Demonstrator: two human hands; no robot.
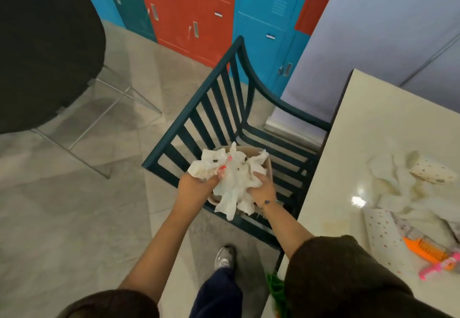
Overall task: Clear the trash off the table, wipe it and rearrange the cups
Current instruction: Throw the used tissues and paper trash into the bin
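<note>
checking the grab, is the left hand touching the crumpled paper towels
Touching. The head view shows the left hand gripping the crumpled paper towels, its fingers curled over the wad.

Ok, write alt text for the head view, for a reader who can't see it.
The left hand and right hand grip a wad of crumpled white paper towels over a beige container on a dark teal chair. On the pale table to the right lie more crumpled tissue and a tipped polka-dot paper cup.
</note>
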